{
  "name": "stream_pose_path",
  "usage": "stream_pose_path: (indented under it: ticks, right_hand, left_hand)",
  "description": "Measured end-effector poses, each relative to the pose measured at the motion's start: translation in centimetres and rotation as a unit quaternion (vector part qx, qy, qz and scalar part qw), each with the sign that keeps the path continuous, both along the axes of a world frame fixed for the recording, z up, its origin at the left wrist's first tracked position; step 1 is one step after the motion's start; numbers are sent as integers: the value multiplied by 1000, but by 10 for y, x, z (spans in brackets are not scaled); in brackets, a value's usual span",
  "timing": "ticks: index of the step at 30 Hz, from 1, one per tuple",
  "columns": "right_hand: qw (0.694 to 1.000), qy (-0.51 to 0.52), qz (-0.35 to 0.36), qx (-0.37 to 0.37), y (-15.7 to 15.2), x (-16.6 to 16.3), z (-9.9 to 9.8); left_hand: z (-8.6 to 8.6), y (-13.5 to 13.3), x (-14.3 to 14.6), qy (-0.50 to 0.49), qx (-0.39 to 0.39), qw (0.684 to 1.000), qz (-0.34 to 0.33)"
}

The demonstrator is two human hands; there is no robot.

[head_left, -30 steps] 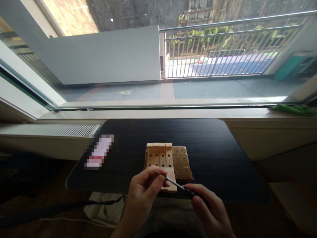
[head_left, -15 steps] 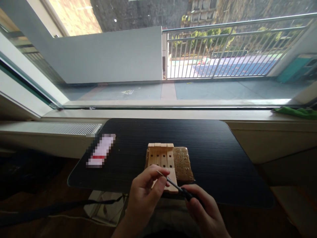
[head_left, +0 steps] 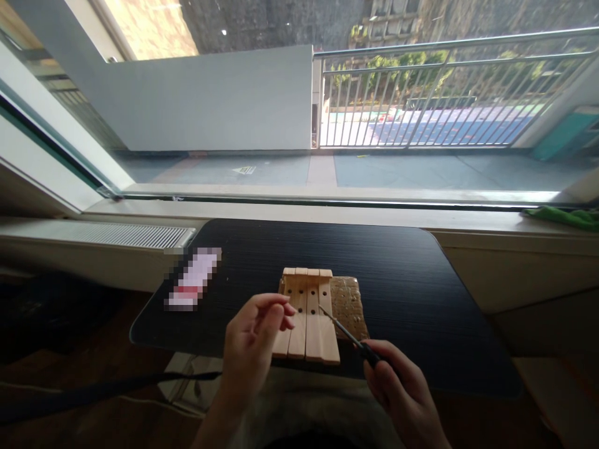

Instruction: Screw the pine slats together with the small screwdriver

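My right hand (head_left: 397,380) grips the black handle of a screwdriver (head_left: 344,329). Its metal shaft slants up and left, with the tip over the wooden pieces. My left hand (head_left: 253,337) hovers over the left side of these pieces, thumb and fingertips drawn together; whatever is between them is too small to make out. Several pale wooden pieces (head_left: 321,340) lie side by side, each with a raised far end and dark holes. Beneath them, a brown, shiny-surfaced slab (head_left: 349,305) sticks out to the right. My left hand covers part of the leftmost piece.
All this rests on a black table (head_left: 412,299) with rounded corners. A blurred-out pink and white item (head_left: 194,279) lies at its left edge. Beyond the table are a windowsill (head_left: 374,215), a radiator (head_left: 140,236) and a green cloth (head_left: 564,217).
My left hand has moved left, away from the screwdriver tip, uncovering more of the wooden pieces. My right hand has shifted slightly right with the screwdriver. The view has moved a little.
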State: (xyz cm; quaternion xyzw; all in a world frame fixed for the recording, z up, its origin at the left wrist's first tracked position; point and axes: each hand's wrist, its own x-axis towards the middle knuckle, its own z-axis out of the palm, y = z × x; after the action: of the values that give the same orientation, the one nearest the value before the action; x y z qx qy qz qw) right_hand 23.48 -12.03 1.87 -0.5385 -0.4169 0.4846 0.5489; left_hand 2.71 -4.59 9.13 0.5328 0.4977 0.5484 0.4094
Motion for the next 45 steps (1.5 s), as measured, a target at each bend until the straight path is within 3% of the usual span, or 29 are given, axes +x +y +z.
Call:
stream_pose_path:
  ticks: [3, 8, 12, 17, 22, 27, 35, 45]
  right_hand:
    - [999, 15, -24, -27, 5, 14, 1]
    - [990, -131, -22, -36, 16, 44, 1]
    - [973, -228, 6, -23, 28, 56, 4]
    - [968, -251, 21, -7, 43, 56, 5]
    - [956, -286, 67, 0, 54, 59, 4]
    - [954, -294, 56, 6, 57, 58, 7]
    - [927, -354, 125, 7, 64, 66, 8]
    - [916, -382, 124, 17, 70, 64, 22]
  left_hand:
    - [-14, 15, -8, 31, 3, 998, 49]
    - [-50, 31, -22, 133, 21, 988, 79]
    - [-73, 36, -28, 228, 19, 970, 79]
    - [-91, 39, -25, 253, 8, 965, 64]
    - [-92, 38, -25, 259, 8, 964, 58]
    - [-89, 38, -25, 270, 13, 961, 56]
    - [-91, 38, -25, 274, 18, 960, 56]
    - [-90, 38, -25, 285, 23, 957, 56]
